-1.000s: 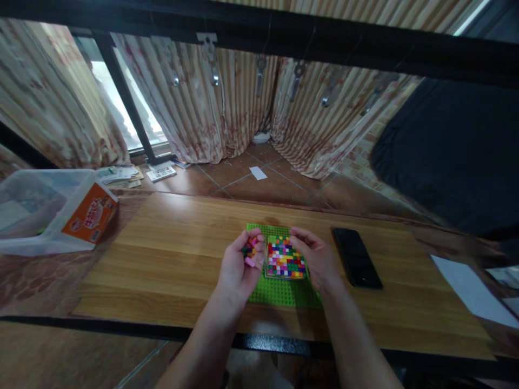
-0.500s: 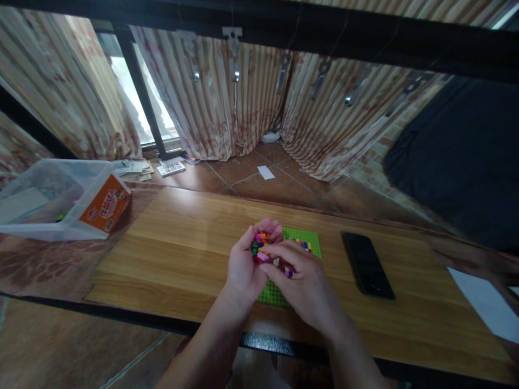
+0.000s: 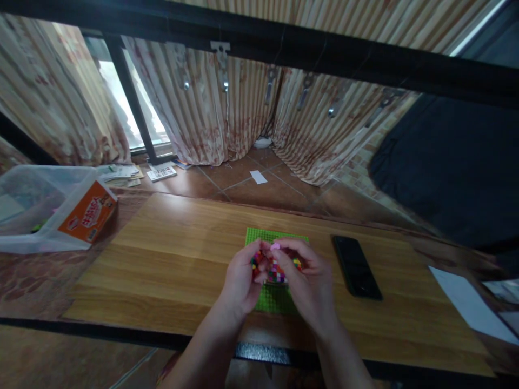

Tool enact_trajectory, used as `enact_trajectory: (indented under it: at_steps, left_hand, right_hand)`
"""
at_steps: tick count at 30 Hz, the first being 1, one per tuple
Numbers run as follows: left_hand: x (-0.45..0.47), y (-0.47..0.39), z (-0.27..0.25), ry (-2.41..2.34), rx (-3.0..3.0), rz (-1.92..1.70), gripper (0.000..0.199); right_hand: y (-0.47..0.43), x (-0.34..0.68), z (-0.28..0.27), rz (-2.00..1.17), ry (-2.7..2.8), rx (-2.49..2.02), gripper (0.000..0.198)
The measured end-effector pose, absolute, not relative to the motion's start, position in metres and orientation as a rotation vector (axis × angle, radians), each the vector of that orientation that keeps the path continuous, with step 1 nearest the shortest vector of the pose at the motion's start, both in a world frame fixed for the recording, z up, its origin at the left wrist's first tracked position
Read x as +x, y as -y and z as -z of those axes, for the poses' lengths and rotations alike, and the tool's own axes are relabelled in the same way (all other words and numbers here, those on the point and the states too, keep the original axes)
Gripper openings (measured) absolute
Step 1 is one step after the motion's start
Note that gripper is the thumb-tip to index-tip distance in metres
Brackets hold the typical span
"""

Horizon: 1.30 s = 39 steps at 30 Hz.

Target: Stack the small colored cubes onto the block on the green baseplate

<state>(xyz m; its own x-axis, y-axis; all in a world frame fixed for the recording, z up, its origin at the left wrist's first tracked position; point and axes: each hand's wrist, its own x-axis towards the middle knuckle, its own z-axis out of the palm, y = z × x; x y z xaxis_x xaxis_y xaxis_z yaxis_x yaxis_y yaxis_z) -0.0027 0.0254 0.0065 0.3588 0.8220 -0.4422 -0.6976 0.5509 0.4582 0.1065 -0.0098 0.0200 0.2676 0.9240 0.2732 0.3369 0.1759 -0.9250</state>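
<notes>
My left hand [image 3: 240, 276] is cupped with its fingers curled around several small coloured building bricks [image 3: 255, 261], partly hidden by the fingers. Between the thumb and fingertips of my right hand [image 3: 310, 278] is a small pink brick [image 3: 275, 246]. Both hands are over a green studded baseplate [image 3: 275, 302], their fingertips close together. A multicoloured patch of bricks [image 3: 277, 274] shows on the baseplate between them.
Right of the baseplate lies a black phone [image 3: 357, 267] on the wooden board [image 3: 162, 259]. White paper [image 3: 470, 302] rests farther right. A clear plastic bin [image 3: 36, 183] with an orange label stands at left. A dark metal bar [image 3: 259, 40] crosses above.
My right hand has lifted a pink brick from the bricks in my left palm. The left fingers have curled in, and the hands have parted slightly. The camera view has shifted a little.
</notes>
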Motion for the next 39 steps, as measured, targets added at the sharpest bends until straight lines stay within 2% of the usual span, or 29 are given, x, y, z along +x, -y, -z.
enact_trajectory:
  at_steps: [5,13,22,29,39]
  left_hand:
    - [-0.001,-0.020,-0.007,-0.571,0.408,-0.869,0.028]
    - [-0.002,-0.022,-0.009,-0.583,0.483,-0.860,0.027]
    - [-0.004,-0.021,-0.013,-0.613,0.479,-0.808,0.027]
    - [-0.007,-0.030,-0.008,-0.749,0.425,-0.946,0.022]
    - [-0.004,-0.032,-0.003,-0.806,0.422,-0.957,0.022]
  right_hand:
    - [0.005,0.113,-0.012,-0.684,1.164,-1.351,0.009]
    - [0.004,0.123,-0.012,-0.726,1.254,-1.305,0.007]
    - [0.002,0.130,-0.011,-0.835,1.107,-1.244,0.009]
    - [-0.004,0.174,0.007,-0.531,1.068,-1.513,0.013]
    - [-0.012,0.172,0.022,-0.494,1.347,-1.640,0.017]
